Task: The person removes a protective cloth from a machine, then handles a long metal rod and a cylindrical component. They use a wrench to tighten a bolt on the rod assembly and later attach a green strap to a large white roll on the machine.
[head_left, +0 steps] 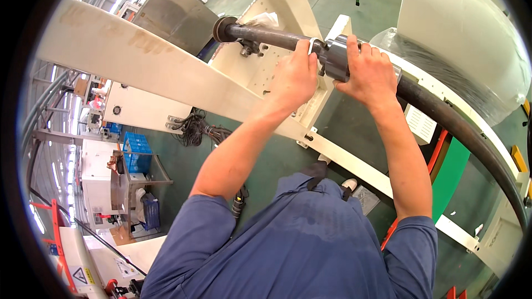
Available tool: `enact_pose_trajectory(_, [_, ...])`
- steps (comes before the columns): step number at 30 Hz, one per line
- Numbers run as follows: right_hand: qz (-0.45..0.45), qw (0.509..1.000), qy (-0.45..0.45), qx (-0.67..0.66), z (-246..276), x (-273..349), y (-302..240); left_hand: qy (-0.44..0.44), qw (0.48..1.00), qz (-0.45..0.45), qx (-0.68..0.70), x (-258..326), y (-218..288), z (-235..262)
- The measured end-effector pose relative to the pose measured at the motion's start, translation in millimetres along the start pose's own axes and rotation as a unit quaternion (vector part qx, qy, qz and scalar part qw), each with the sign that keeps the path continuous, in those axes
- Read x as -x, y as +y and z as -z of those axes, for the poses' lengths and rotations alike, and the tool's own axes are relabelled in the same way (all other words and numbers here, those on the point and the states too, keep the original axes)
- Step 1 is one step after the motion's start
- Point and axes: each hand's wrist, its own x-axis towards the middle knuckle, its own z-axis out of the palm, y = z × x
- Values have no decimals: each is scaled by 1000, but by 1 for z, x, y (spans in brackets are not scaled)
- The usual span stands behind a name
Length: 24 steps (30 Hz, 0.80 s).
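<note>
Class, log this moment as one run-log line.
left hand: gripping dark shaft | right hand: on grey collar | beside: film-wrapped white roll

Both arms outstretched, left hand point(293, 77) and right hand point(370, 72) side by side, fingers point(302, 50) curled.

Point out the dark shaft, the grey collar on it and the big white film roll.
dark shaft point(266, 36): head view, bare stretch between its end disc and the left hand.
grey collar point(335, 61): head view, its face between the two hands.
white film roll point(454, 27): head view, its broad outer side.
</note>
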Motion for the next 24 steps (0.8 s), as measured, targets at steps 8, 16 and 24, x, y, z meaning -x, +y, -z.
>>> enact_pose_trajectory(8, [2, 1000, 10, -4, 0, 1, 0, 13, 990, 95, 102, -1, 14, -18])
enact_pose_trajectory(16, [7, 1000, 14, -12, 1, 2, 0, 24, 990, -115, -82, -6, -4, -6])
enact_pose_trajectory(24, [-3, 1000, 15, -7, -2, 2, 4, -198, 973, 89, 73, -26, 8, 36])
